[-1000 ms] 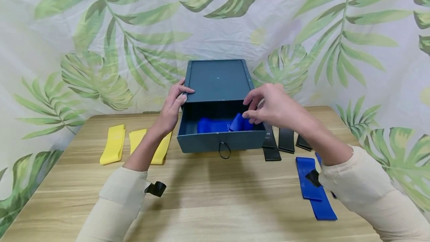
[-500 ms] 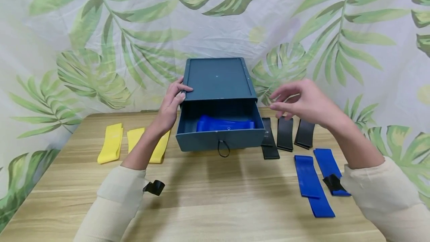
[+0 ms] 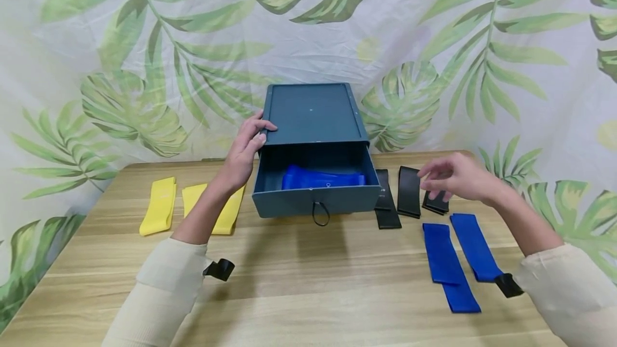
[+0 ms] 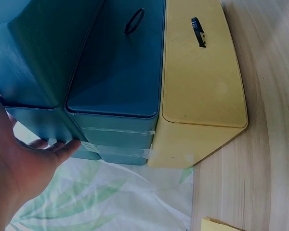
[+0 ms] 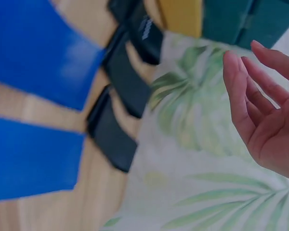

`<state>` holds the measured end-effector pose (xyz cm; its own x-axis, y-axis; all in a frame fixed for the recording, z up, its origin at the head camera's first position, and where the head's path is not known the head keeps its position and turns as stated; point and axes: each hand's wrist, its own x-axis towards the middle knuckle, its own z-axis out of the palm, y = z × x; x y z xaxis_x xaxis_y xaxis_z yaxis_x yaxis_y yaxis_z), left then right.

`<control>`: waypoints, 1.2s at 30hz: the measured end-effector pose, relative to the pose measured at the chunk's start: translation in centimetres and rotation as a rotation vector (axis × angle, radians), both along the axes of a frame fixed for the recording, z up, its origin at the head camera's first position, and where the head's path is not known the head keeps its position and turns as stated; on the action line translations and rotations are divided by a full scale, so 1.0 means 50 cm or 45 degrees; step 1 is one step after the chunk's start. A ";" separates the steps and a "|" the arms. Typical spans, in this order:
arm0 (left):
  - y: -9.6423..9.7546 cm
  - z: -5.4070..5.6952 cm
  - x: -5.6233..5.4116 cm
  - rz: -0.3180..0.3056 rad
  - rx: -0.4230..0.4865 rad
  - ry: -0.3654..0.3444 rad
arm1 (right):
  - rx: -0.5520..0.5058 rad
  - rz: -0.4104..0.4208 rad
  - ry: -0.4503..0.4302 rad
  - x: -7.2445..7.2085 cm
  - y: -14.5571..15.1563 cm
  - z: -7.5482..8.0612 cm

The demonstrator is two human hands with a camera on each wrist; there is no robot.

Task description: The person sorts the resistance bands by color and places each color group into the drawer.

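A dark teal drawer cabinet stands at the middle back with its top drawer pulled out. Inside that drawer lies a blue resistance band. My left hand rests against the cabinet's left side, with fingertips at its top edge; the left wrist view shows these fingers spread along the side. To the right, my right hand hovers with loosely bent fingers and holds nothing. Under it, partly hidden, is a black band, beside two other black bands, one of them at the left.
Two blue bands, the nearer and the farther, lie at front right. Yellow bands lie at left, partly behind my left forearm. Below the open drawer, a teal drawer and a yellow drawer are closed.
My right hand has let go of the blue band in the drawer, come out and moved right and down over the black bands. My left hand stays on the cabinet.
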<state>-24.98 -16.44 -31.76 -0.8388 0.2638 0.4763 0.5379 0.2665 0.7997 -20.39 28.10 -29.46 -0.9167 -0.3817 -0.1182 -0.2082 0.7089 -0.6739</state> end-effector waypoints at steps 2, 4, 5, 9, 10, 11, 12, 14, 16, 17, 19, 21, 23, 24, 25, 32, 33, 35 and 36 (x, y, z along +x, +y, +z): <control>0.000 0.001 0.000 0.003 -0.007 -0.005 | 0.006 0.030 -0.054 -0.003 0.016 -0.017; 0.000 0.001 0.001 0.005 -0.009 -0.007 | 0.013 0.095 -0.117 -0.007 0.030 -0.034; 0.000 0.001 0.001 0.005 -0.010 -0.006 | 0.016 0.132 -0.147 -0.007 0.036 -0.043; 0.001 0.002 0.001 0.009 -0.020 0.002 | 0.089 0.264 -0.233 -0.010 0.051 -0.079; 0.002 0.002 0.001 0.010 -0.020 0.004 | 0.114 0.285 -0.240 -0.010 0.052 -0.088; 0.002 0.002 0.001 0.013 -0.021 0.008 | 0.136 0.306 -0.242 -0.010 0.054 -0.097; 0.002 0.001 0.001 0.015 -0.022 0.011 | 0.154 0.325 -0.236 -0.011 0.056 -0.106; 0.003 0.000 0.000 0.016 -0.021 0.018 | 0.175 0.348 -0.232 -0.010 0.060 -0.121; 0.003 0.000 0.000 0.015 -0.016 0.019 | 0.186 0.355 -0.227 -0.010 0.062 -0.132; 0.003 -0.001 0.000 0.016 -0.015 0.018 | 0.184 0.357 -0.219 -0.010 0.063 -0.136; 0.004 -0.001 0.000 0.019 -0.013 0.012 | 0.192 0.349 -0.215 -0.012 0.065 -0.142; 0.004 -0.001 0.001 0.022 -0.010 0.004 | 0.200 0.339 -0.203 -0.013 0.067 -0.146; 0.004 -0.001 0.002 0.021 -0.007 0.001 | 0.212 0.328 -0.195 -0.015 0.067 -0.151; 0.004 -0.001 0.002 0.020 -0.007 0.001 | 0.222 0.324 -0.190 -0.015 0.067 -0.154; 0.005 -0.001 0.002 0.017 -0.006 0.001 | 0.234 0.322 -0.183 -0.015 0.067 -0.157; 0.005 -0.002 0.002 0.013 -0.005 0.009 | 0.304 0.313 -0.143 -0.016 0.058 -0.170; 0.005 -0.002 0.002 0.014 -0.007 0.009 | 0.313 0.312 -0.145 -0.015 0.057 -0.170; 0.005 -0.003 0.002 0.015 -0.009 0.009 | 0.332 0.309 -0.153 -0.013 0.054 -0.170; 0.005 -0.003 0.002 0.016 -0.011 0.010 | 0.337 0.310 -0.159 -0.012 0.053 -0.170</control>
<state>-24.89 -16.20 -31.90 -0.8382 0.2574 0.4807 0.5408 0.2798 0.7932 -21.01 30.73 -37.98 -0.7755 -0.5275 -0.3469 -0.3198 0.8020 -0.5046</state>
